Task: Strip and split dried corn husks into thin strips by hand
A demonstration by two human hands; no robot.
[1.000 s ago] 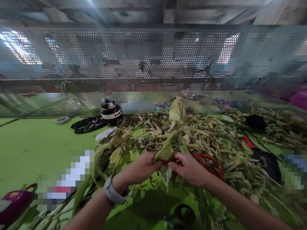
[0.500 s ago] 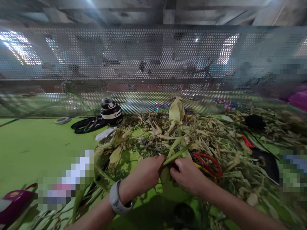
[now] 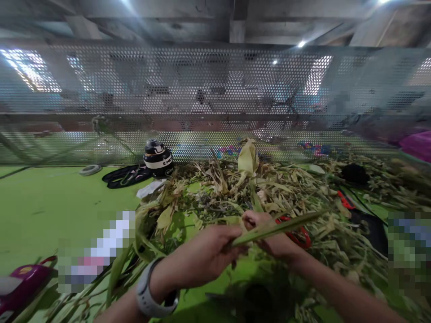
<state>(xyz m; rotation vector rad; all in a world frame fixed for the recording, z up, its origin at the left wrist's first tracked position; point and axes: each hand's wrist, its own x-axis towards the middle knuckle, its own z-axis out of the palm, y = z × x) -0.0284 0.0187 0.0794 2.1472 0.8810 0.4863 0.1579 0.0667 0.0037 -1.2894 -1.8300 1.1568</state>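
Observation:
A long green leaf strip (image 3: 286,229) slants up to the right across the middle. Its lower end is in my left hand (image 3: 210,253), whose fingers are closed on it; a pale watch (image 3: 148,289) circles that wrist. My right hand (image 3: 266,231) is just beyond, partly behind the strip, with its fingers curled; what lies in them is too hidden to make out. Past both hands, a pale yellow-green husk-like leaf (image 3: 247,161) stands upright in a heap of dry leaves and stalks (image 3: 289,179).
Red scissor-like handles (image 3: 305,237) lie right of my right hand. A black bottle (image 3: 159,160), black pouch (image 3: 126,176) and grey ring (image 3: 90,170) stand at the back left, before a perforated metal panel (image 3: 215,80). A purple object (image 3: 28,285) is at lower left.
My left hand has moved slightly lower, and my right hand has shifted a little right and up. The green strip now reaches farther right, in front of my right hand.

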